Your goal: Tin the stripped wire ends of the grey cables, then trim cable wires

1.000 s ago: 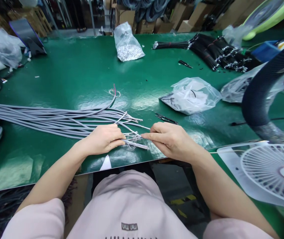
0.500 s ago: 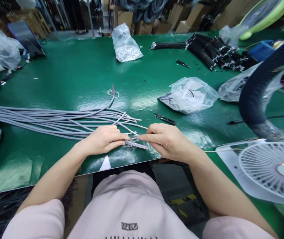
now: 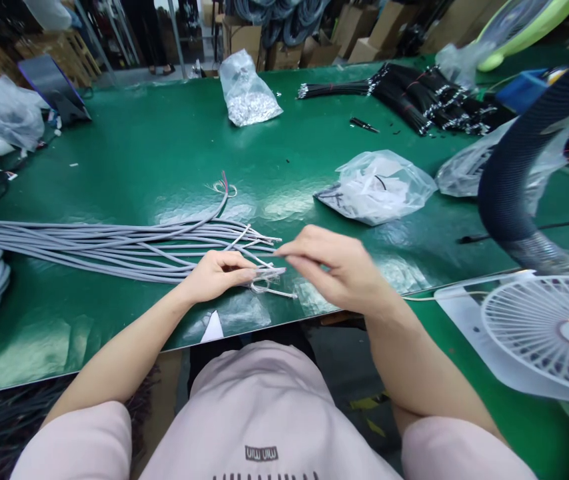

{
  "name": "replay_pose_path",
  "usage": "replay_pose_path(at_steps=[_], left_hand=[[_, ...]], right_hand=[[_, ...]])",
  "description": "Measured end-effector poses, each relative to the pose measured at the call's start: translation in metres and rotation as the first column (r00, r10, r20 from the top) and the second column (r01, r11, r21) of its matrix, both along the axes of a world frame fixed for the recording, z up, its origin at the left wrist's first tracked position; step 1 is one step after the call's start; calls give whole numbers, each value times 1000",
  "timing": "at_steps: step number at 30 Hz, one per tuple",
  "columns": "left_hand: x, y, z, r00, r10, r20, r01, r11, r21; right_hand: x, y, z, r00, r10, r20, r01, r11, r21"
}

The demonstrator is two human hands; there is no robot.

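Green bench mat (image 3: 114, 153), grey cables (image 3: 114, 243), left hand (image 3: 217, 277) pinching cable ends (image 3: 269, 272), right hand (image 3: 337, 267), fingers spread just beside them

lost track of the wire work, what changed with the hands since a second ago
The right hand has let go of the grey cable ends and lifted up and away from them. The left hand stays on those ends, and the cable bundle lies as before.

Bright, even light, seemingly from overhead, lay across the green counter (image 3: 129, 147), leaving pale glare patches just beyond the left hand (image 3: 217, 277) and faint shadows. The right hand (image 3: 337, 267) looked slightly motion-blurred, and the wide lens bent the view toward the darkened lower-right corner.
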State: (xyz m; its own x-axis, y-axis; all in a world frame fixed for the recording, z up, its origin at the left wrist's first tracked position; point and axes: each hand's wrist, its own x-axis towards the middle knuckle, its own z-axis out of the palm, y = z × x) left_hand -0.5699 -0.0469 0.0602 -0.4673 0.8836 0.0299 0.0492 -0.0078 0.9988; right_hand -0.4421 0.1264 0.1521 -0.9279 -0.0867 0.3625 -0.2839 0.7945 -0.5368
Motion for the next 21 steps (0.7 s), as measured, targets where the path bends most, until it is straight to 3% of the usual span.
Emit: replay_pose_path(at_steps=[2,4,6,8,12,14,16,21], left_hand=[[-2,1,-1,990,70,119,-70,998,-5],[-4,2,-3,966,144,217,-147,989,-2],[-5,3,-4,935,201,292,-211,978,1],[-6,4,-5,913,233,334,-248,969,0],[-6,6,-6,888,259,380,-284,959,12],[-7,6,-5,854,290,432,-320,947,-3],[-8,6,-5,803,323,501,-358,933,-27],[-12,6,-5,735,309,603,-380,925,-12]], right_hand=[[3,2,-1,978,-201,-55,189,965,-180],[4,0,-12,940,-341,15,328,889,-320],[1,-6,-30,920,-350,177,392,833,-391],[-5,-18,-51,914,-285,290,389,819,-421],[-21,-39,-79,940,-260,219,335,814,-474],[-27,-42,-85,951,-267,159,310,779,-545],[-31,-42,-88,957,-243,158,284,678,-678],[-40,-42,-91,962,-103,252,270,237,-933]])
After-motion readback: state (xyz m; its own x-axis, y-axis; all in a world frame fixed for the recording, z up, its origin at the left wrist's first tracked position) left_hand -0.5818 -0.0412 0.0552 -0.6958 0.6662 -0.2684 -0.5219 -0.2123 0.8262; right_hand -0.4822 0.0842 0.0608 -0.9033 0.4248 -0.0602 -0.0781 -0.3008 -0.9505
